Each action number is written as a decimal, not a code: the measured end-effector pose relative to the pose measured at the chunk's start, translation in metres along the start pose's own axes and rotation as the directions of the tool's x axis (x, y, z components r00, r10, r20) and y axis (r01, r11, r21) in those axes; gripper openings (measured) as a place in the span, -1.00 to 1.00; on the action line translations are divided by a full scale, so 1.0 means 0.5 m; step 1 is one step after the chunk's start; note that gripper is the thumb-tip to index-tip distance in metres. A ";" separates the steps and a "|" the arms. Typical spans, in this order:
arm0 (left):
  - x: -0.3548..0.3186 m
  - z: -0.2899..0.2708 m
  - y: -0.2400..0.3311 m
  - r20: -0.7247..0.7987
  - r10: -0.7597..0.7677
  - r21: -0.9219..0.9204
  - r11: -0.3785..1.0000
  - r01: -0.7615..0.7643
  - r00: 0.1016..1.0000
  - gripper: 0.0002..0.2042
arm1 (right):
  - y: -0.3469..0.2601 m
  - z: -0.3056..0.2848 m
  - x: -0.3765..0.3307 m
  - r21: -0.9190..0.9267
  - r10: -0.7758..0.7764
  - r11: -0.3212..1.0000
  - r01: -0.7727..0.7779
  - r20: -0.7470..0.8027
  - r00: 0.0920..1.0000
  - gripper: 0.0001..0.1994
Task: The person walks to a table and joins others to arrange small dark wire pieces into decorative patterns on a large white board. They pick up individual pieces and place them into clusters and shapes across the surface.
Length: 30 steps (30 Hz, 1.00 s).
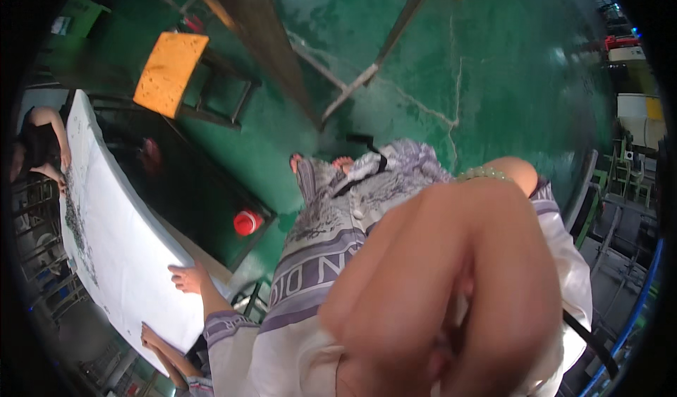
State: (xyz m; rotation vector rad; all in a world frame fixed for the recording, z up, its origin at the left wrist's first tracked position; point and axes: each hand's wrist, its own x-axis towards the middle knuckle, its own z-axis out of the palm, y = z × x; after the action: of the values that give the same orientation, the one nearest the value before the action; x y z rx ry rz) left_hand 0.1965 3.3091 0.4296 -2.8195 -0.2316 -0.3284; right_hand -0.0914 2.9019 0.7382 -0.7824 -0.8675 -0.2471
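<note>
My right hand (437, 256) fills the lower right of the head view, very near the camera and smeared by motion. Its fingers bend down toward the bottom edge, and what they touch is out of sight. A bracelet of pale green beads (486, 174) circles that wrist. On the left, my left hand (187, 278) lies with fingers spread on the near edge of a long white table surface (134, 256). Small dark green bits (76, 224) are strewn along the far side of that surface.
Another person's hands (63, 175) are at the dark bits on the far left; a further hand (148, 337) touches the table at lower left. A red container (247, 222), an orange-topped stool (171, 72) and brown posts (261, 37) stand on the green floor (522, 108).
</note>
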 end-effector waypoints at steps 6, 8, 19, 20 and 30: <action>0.009 0.000 0.007 -0.004 0.019 0.004 1.000 -0.019 1.000 -0.11 | 0.080 0.031 -0.004 0.308 -0.088 0.933 0.185 -0.305 0.948 -0.80; -0.004 -0.010 0.006 -0.052 0.025 -0.042 0.999 -0.027 0.998 -0.12 | 0.098 0.035 0.004 0.371 -0.078 0.904 0.213 -0.346 0.935 -0.80; -0.024 -0.030 0.019 -0.049 0.017 -0.113 0.993 -0.022 0.999 -0.16 | 0.102 -0.085 0.049 0.454 0.489 0.668 -0.589 0.329 0.808 -0.78; -0.024 -0.040 0.022 -0.012 0.010 -0.121 0.993 -0.011 1.000 -0.15 | 0.105 -0.105 0.055 0.308 0.543 0.738 -0.600 0.257 0.800 -0.77; -0.018 -0.089 0.052 0.051 -0.038 -0.251 0.967 0.050 0.998 -0.17 | 0.323 -0.360 -0.142 -0.302 0.859 0.183 -0.936 -0.414 0.302 -0.79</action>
State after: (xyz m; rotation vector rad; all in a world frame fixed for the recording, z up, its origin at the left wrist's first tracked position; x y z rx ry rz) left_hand 0.1840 3.2698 0.4619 -3.0798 -0.2804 -0.3244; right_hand 0.0490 2.8808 0.5303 -1.6519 -0.0110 0.6023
